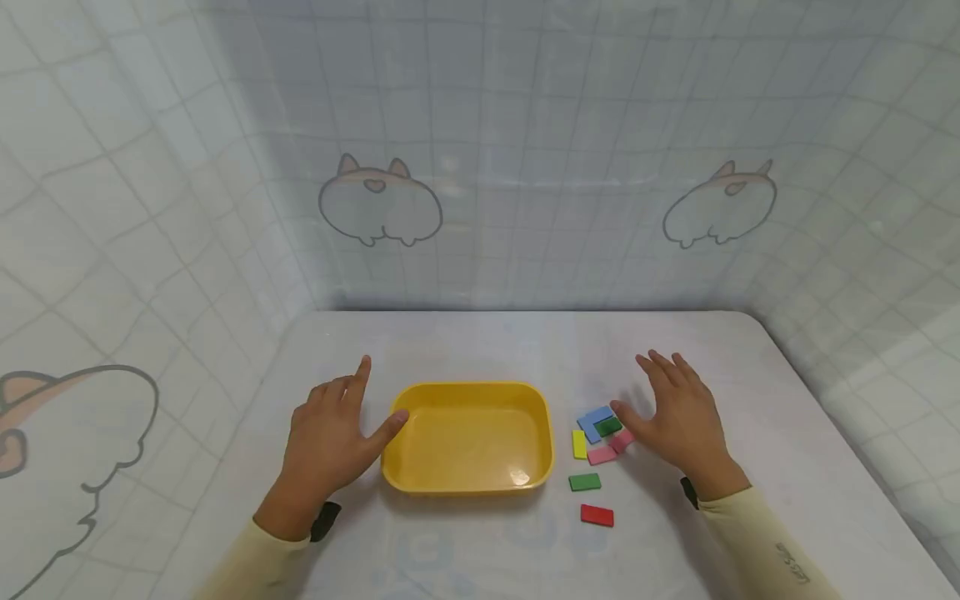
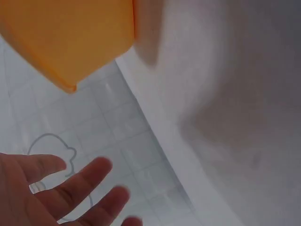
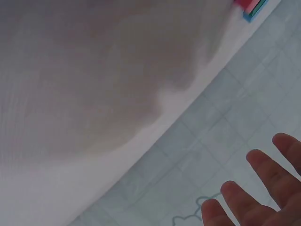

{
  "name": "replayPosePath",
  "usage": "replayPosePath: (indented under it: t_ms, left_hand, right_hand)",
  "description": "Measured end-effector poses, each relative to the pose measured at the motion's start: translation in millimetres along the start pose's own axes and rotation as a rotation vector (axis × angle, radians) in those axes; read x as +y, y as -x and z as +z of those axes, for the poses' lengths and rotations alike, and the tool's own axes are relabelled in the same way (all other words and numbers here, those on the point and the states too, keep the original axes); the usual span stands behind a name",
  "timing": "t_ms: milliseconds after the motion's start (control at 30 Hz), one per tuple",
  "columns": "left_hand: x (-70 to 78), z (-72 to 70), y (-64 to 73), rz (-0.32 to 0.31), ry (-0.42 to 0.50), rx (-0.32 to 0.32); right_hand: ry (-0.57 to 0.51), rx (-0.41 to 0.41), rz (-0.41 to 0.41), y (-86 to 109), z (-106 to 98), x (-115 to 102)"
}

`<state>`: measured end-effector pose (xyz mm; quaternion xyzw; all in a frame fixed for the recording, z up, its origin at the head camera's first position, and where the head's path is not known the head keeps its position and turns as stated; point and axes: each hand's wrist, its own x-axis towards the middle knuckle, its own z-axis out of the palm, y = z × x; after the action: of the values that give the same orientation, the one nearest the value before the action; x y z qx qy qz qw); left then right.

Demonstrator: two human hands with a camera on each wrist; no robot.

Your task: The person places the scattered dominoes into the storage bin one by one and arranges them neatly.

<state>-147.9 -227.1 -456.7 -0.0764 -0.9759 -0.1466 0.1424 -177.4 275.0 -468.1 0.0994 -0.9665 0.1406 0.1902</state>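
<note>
A yellow tray [image 1: 468,446] sits on the table in the head view; its outer wall [image 2: 70,37] shows in the left wrist view. Left of it, my left hand [image 1: 326,433] hovers with spread fingers, the thumb overlapping the tray's rim; whether they touch I cannot tell. My right hand [image 1: 678,421] holds nothing, fingers extended, beside a cluster of small flat tiles. These are blue [image 1: 596,416], dark green [image 1: 609,427], yellow [image 1: 579,445] and pink [image 1: 602,456]. Its thumb tip is near the cluster. A green tile [image 1: 585,482] and a red tile [image 1: 597,516] lie nearer me.
The white table [image 1: 480,346] has a straight back edge and rounded far corners. Behind it and along both sides hang pale grid-patterned sheets [image 1: 525,167] with cartoon animal drawings.
</note>
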Motion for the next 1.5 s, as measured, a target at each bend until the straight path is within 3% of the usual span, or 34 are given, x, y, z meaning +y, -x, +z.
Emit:
replayPosePath:
  t_ms: [67,300,400,733,967,1100,1500]
  left_hand:
    - [2.6,2.9,0.5,-0.012,-0.018,-0.014]
    - [17.6,8.2,3.9,-0.119,0.027,-0.199]
    - [20.4,9.4,6.3,-0.133,0.009,-0.224]
    - [19.8,18.8,10.6,-0.053,-0.007,-0.171]
    - [22.3,20.7,10.5,-0.004,-0.004,-0.121]
    - [23.1,19.1,10.6,-0.004,-0.009,-0.119]
    - [27.4,25.4,8.7,0.010,0.003,-0.098]
  right_hand:
    - [0.000,-0.023,0.003,-0.3,3.5,-4.5]
    - [0.014,-0.087,0.016,-1.8,8.6,-19.9]
    - [0.027,-0.101,0.013,-1.9,7.5,-28.0]
    - [0.021,-0.205,-0.077,4.6,16.2,-41.7]
    - [-0.152,-0.222,-0.238,7.0,21.2,-43.0]
    - [-0.188,-0.239,-0.279,7.6,24.1,-45.7]
    - [-0.129,-0.326,-0.236,9.8,21.5,-44.4]
